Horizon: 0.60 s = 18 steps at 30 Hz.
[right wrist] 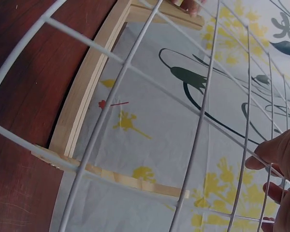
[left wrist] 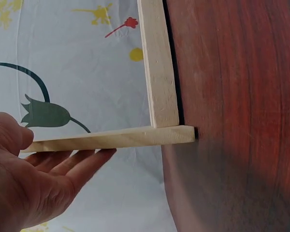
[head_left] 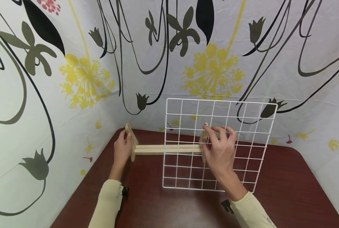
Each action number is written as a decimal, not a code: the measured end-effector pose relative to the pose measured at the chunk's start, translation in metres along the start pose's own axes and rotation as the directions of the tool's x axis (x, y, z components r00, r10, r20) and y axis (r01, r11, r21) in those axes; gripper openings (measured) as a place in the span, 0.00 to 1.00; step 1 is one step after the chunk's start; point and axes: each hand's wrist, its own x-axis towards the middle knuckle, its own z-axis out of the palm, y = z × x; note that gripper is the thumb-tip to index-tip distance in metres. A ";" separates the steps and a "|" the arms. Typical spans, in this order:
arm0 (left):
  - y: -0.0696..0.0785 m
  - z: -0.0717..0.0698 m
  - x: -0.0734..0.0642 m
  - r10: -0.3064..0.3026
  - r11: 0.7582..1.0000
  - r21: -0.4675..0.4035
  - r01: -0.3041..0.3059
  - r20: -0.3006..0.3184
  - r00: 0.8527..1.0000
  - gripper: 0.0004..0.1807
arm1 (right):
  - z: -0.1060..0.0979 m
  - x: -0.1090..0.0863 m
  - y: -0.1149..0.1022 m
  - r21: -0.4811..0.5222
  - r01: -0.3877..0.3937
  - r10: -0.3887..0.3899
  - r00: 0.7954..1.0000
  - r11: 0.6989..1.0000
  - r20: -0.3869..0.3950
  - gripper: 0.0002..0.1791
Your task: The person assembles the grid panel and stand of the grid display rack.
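Note:
A light wooden stand [head_left: 169,149], a slatted crossbar between two upright end pieces, stands on the dark red-brown table. My left hand [head_left: 122,148] holds its left upright [left wrist: 111,138], thumb on one side and fingers on the other in the left wrist view. A white wire grid [head_left: 185,189] leans upright before the stand's right half. At the grid's upper middle, my right hand [head_left: 222,148] grips the wires with curled fingers. The right upright [right wrist: 135,182] lies behind the grid, partly hidden by that hand and the wires.
Dark red-brown tabletop [head_left: 163,205] stretches in front and to the right. A white cloth with flower and leaf prints [head_left: 158,82] hangs behind and to the left, close to the table's back edge. Both sleeves are pale, with a dark strap near each wrist.

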 end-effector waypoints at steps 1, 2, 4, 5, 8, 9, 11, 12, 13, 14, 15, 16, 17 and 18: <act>0.001 0.001 0.000 0.001 1.000 0.004 -0.001 -0.001 1.000 0.27 | 0.000 0.000 0.001 -0.004 0.000 0.000 1.000 1.000 0.000 0.29; 0.002 0.003 0.001 0.003 1.000 0.008 -0.003 -0.001 1.000 0.27 | -0.001 0.000 0.001 -0.007 0.001 -0.001 1.000 1.000 0.000 0.29; 0.003 0.005 0.001 0.008 1.000 0.013 -0.008 -0.001 1.000 0.25 | -0.002 0.000 0.002 -0.011 0.004 -0.004 1.000 1.000 -0.002 0.28; 0.004 0.006 0.002 0.010 1.000 0.014 -0.010 0.005 1.000 0.25 | -0.002 0.000 0.003 -0.012 0.005 -0.005 1.000 1.000 -0.006 0.27; 0.004 0.009 0.002 0.017 1.000 0.011 -0.018 0.014 1.000 0.24 | -0.002 0.001 0.004 -0.017 0.006 -0.006 1.000 1.000 -0.021 0.27; 0.005 0.009 0.002 0.017 1.000 0.008 -0.018 0.015 1.000 0.24 | -0.002 0.001 0.004 -0.018 0.004 -0.005 1.000 1.000 -0.024 0.27; 0.005 0.011 0.001 0.019 1.000 0.010 -0.019 0.015 1.000 0.24 | -0.003 0.002 0.005 -0.024 -0.004 0.004 1.000 1.000 -0.031 0.27; 0.005 0.012 0.001 0.022 1.000 0.008 -0.022 0.019 1.000 0.24 | -0.003 0.003 0.005 -0.027 -0.010 0.010 0.999 1.000 -0.034 0.26; 0.005 0.013 0.000 0.029 1.000 0.006 -0.029 0.024 0.999 0.24 | -0.003 0.004 0.005 -0.031 -0.016 0.015 0.999 0.999 -0.035 0.26; 0.005 0.015 0.000 0.034 0.999 0.008 -0.034 0.029 0.999 0.24 | -0.003 0.004 0.006 -0.034 -0.021 0.020 0.999 0.999 -0.037 0.26; 0.006 0.016 -0.001 0.043 0.999 0.010 -0.043 0.037 0.998 0.24 | -0.004 0.005 0.006 -0.035 -0.025 0.024 0.999 0.999 -0.039 0.26; 0.006 0.019 -0.001 0.053 0.998 0.013 -0.054 0.047 0.997 0.24 | -0.004 0.005 0.007 -0.037 -0.026 0.025 0.999 0.999 -0.043 0.26; 0.007 0.021 -0.001 0.060 0.998 0.013 -0.061 0.061 0.996 0.25 | -0.005 0.005 0.008 -0.037 -0.026 0.024 0.999 0.999 -0.046 0.26; 0.008 0.023 0.000 0.069 0.997 0.016 -0.070 0.075 0.995 0.25 | -0.006 0.006 0.009 -0.034 -0.025 0.024 0.998 0.999 -0.050 0.25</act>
